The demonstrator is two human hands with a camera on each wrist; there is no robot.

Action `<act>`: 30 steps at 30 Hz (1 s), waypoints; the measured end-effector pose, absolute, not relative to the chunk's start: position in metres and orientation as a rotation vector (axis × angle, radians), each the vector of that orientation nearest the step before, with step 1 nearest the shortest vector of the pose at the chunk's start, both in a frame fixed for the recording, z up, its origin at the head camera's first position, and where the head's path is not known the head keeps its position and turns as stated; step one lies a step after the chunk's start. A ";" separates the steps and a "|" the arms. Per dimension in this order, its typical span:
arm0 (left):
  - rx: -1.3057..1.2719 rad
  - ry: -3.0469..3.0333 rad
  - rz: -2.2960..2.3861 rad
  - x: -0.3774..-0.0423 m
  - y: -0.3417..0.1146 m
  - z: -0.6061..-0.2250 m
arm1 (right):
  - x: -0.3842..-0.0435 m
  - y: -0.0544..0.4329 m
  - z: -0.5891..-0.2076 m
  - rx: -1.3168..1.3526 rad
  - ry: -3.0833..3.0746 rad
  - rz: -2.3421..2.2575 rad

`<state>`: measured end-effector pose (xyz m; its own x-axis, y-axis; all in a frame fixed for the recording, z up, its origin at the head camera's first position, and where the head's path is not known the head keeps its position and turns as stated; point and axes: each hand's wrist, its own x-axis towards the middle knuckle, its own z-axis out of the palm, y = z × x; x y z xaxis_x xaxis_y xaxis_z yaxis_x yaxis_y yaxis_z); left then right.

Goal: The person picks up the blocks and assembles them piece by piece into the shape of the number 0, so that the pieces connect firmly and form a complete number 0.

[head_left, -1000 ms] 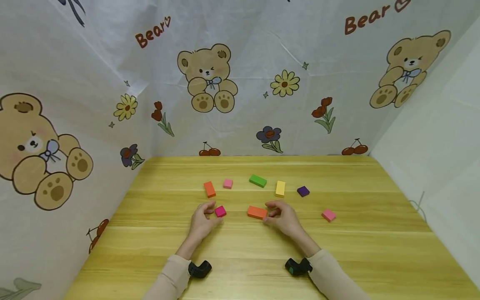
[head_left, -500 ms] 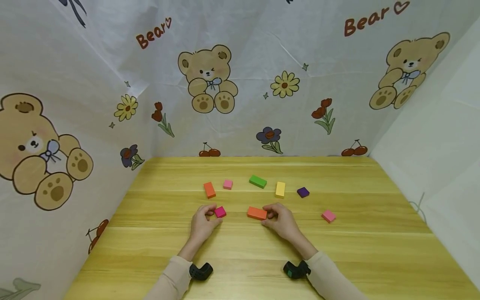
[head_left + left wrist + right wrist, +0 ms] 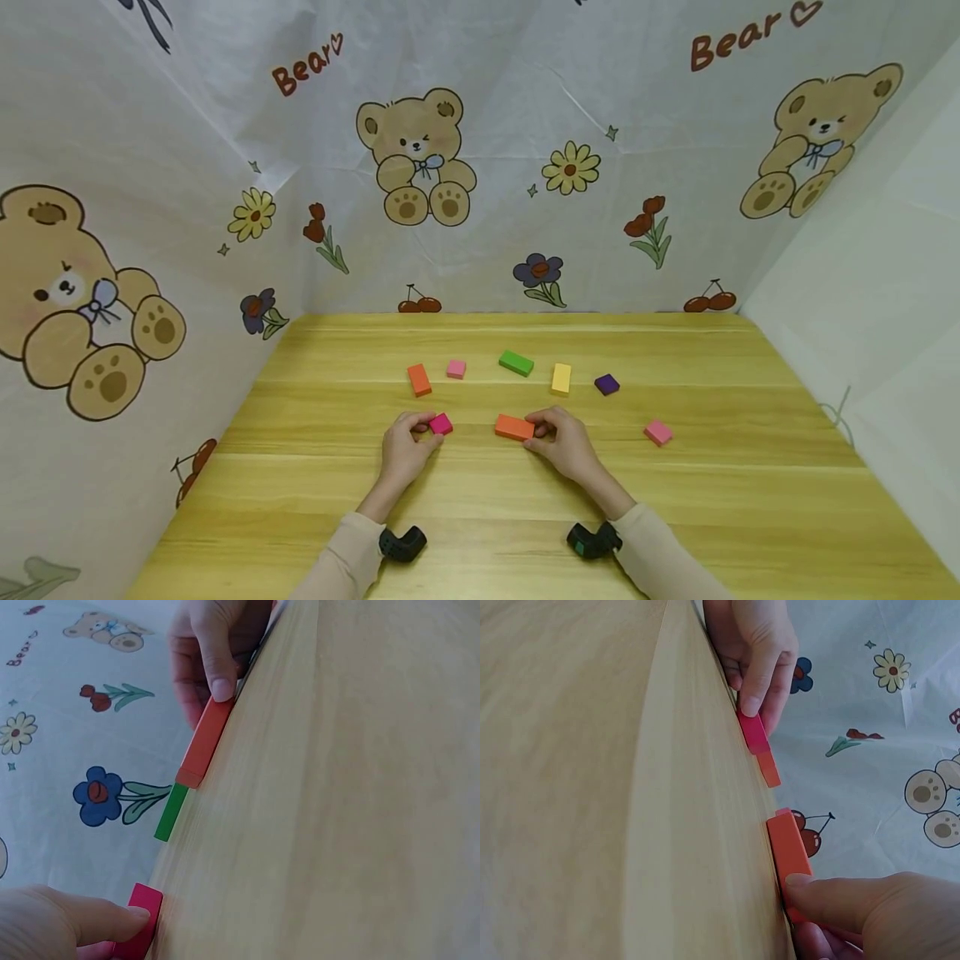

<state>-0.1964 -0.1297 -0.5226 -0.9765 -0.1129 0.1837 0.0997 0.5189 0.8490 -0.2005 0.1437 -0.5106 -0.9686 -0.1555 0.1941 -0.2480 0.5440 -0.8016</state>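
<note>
In the head view my left hand (image 3: 405, 450) pinches a small magenta block (image 3: 441, 424) between thumb and fingers. To its right, my right hand (image 3: 564, 442) grips the right end of a longer orange block (image 3: 514, 427). Both blocks lie close over the wooden table, with a gap between them. The left wrist view shows the left thumb on the face of the magenta block (image 3: 142, 919). In the right wrist view the right thumb presses on the orange block (image 3: 789, 844); the fingers behind it are partly hidden.
Behind the hands lie another orange block (image 3: 419, 380), a pink block (image 3: 456, 369), a green block (image 3: 516, 362), a yellow block (image 3: 560, 379) and a purple block (image 3: 607, 384). A second pink block (image 3: 657, 432) lies right of the right hand. A bear-print cloth (image 3: 480, 250) hangs behind the table.
Over the last second the right hand has moved slightly left onto the orange block's end. The left hand's fingers have closed in on the magenta block. The blocks have stayed in place.
</note>
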 end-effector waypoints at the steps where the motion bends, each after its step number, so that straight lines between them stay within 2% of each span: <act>1: 0.013 -2.543 -1.444 -0.196 -0.130 -0.522 | -0.200 0.144 -0.510 0.346 -2.674 1.417; 17: 0.040 -2.476 -1.644 -0.187 -0.124 -0.516 | -0.191 0.153 -0.501 0.264 -2.725 1.483; 30: -0.127 -2.502 -1.697 -0.154 -0.112 -0.499 | -0.163 0.165 -0.492 0.459 -2.751 1.506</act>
